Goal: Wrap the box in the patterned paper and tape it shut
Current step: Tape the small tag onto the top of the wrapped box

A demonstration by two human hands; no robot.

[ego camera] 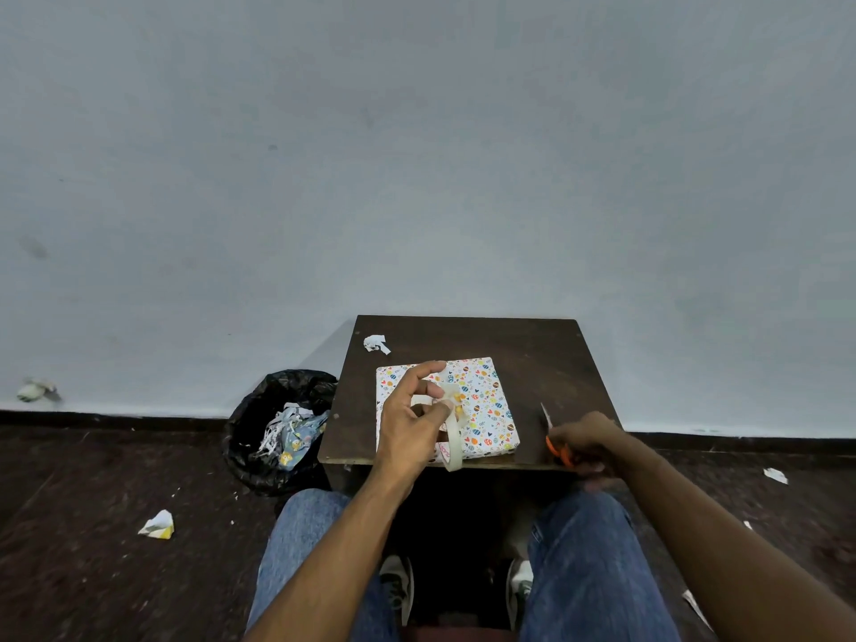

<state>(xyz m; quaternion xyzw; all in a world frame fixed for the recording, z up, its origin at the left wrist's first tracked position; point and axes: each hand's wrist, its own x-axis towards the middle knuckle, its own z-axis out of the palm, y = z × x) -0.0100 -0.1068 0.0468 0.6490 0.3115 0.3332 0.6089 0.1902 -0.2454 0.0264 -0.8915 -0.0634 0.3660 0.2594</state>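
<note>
Dark wood table (532,345): left hand (412,424) pinches glossy tape roll (451,437) over flat paper-wrapped box (491,410); right hand (583,440) grips orange-handled scissors (553,440).

Box (481,400): matt printed paper wrap, smooth; tape roll (451,437): translucent, slightly glossy plastic film. Table (532,349): dark wood, matt, scuffed; scissors (553,437): metal blades, orange plastic handles. Bin liner (259,410): glossy black plastic, crinkled; trousers (588,563): blue denim cloth.

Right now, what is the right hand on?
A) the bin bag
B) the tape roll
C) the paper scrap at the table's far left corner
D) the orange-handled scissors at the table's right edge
D: the right hand grips the orange-handled scissors at the right edge of the table, while the left hand holds the tape roll over the wrapped box.
</note>
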